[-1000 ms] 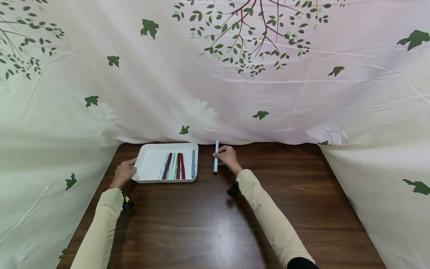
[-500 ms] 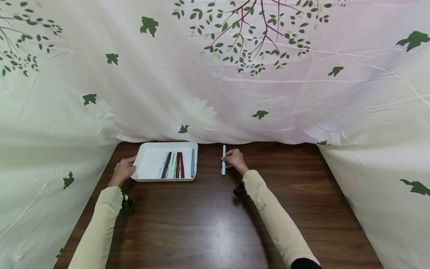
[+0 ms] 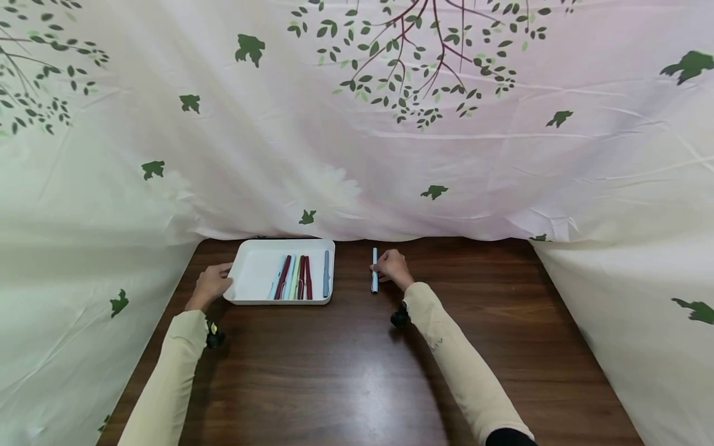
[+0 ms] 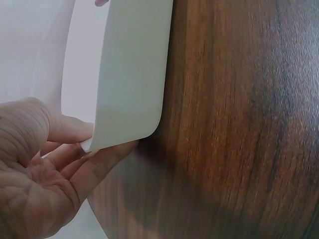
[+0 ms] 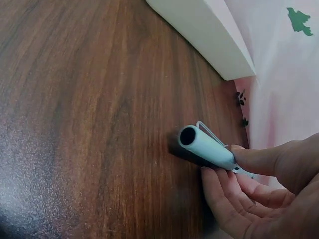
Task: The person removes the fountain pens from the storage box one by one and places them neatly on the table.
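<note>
My left hand (image 3: 211, 286) grips the left side of a white tray (image 3: 251, 282); in the left wrist view the thumb lies on the rim and the fingers curl under the corner. Several pens lie side by side in the tray: dark red pens (image 3: 282, 279), light blue ones and a pale green pen (image 3: 295, 280). A grey-blue pen (image 3: 326, 272) lies apart along the tray's right wall. To the right of the tray my right hand (image 3: 395, 269) pinches a light blue pen (image 5: 209, 149) between thumb and fingers. Its dark hollow-looking end and clip face the right wrist camera.
A dark brown wooden table (image 3: 312, 365) carries everything. Behind and at both sides hangs a pale curtain (image 3: 357, 167) printed with leaves and birds, meeting the table's back edge close behind the tray and the held pen.
My right hand has moved right, away from the tray, and lower with the light blue pen. The tray and my left hand have shifted slightly right.
</note>
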`<state>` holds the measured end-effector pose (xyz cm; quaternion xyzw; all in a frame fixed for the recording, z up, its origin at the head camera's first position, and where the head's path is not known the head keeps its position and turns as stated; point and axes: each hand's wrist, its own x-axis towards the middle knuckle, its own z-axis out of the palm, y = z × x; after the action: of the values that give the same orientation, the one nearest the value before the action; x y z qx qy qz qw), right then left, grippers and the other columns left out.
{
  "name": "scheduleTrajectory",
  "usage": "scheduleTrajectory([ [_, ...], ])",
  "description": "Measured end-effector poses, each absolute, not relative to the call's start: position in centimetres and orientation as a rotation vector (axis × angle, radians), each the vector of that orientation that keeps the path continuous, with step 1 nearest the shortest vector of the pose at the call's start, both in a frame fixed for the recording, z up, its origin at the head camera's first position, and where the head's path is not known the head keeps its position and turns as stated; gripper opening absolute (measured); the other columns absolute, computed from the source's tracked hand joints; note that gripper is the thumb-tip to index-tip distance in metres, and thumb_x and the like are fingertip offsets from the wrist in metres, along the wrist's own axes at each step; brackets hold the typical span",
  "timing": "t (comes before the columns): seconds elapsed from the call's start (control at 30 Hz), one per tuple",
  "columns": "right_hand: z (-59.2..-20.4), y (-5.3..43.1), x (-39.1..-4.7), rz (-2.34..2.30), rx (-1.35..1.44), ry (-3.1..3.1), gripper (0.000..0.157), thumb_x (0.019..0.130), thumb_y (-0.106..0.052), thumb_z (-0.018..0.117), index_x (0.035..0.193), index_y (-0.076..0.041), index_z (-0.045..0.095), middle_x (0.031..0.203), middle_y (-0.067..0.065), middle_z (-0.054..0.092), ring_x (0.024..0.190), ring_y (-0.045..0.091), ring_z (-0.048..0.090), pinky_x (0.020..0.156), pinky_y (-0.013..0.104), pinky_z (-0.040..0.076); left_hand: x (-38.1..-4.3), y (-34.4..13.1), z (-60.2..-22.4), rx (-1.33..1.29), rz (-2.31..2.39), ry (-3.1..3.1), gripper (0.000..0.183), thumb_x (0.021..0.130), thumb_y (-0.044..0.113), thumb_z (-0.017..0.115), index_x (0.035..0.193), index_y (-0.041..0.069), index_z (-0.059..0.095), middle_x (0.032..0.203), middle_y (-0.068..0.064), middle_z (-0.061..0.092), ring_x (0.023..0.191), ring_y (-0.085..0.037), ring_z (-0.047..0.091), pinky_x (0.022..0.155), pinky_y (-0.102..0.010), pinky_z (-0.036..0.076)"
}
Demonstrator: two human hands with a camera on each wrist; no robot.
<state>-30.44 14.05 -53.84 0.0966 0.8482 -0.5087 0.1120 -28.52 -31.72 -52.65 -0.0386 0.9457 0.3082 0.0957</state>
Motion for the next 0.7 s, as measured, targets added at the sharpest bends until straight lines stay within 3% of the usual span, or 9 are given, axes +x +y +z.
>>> scheduleTrajectory([
  [0.3, -53.7, 13.6, -30.5, -1.386, 0.287, 2.582, 0.013, 0.095, -0.007, 0.078, 0.093, 0.002, 0.068, 0.097, 0.020, 0.077, 0.084, 0.028, 0.075, 0.065, 0.034, 0.063, -28.7, -30.8, -52.6, -0.104, 0.939, 2.789, 0.056, 0.099, 0.005, 0.048, 0.152, -0.011, 0.045, 0.147, -0.038, 0.050, 0.132, -0.053, 0.053, 0.104, -0.064, 0.048],
  [0.57, -53.5, 13.2, -30.4, -1.320, 0.335, 2.619, 0.013, 0.095, -0.009, 0.079, 0.093, 0.002, 0.070, 0.094, 0.019, 0.078, 0.084, 0.028, 0.075, 0.064, 0.033, 0.063, -29.1, -30.8, -52.6, -0.066, 0.892, 2.821, 0.056, 0.096, 0.006, 0.051, 0.150, -0.011, 0.048, 0.140, -0.037, 0.057, 0.129, -0.052, 0.056, 0.107, -0.067, 0.042],
  [0.7, -53.7, 13.3, -30.6, -1.300, 0.338, 2.625, 0.013, 0.095, -0.010, 0.078, 0.093, 0.001, 0.071, 0.093, 0.018, 0.077, 0.082, 0.026, 0.075, 0.061, 0.031, 0.063, -29.3, -30.8, -52.5, -0.105, 0.903, 2.781, 0.059, 0.094, 0.008, 0.053, 0.150, -0.009, 0.049, 0.140, -0.036, 0.058, 0.126, -0.050, 0.059, 0.099, -0.059, 0.051],
])
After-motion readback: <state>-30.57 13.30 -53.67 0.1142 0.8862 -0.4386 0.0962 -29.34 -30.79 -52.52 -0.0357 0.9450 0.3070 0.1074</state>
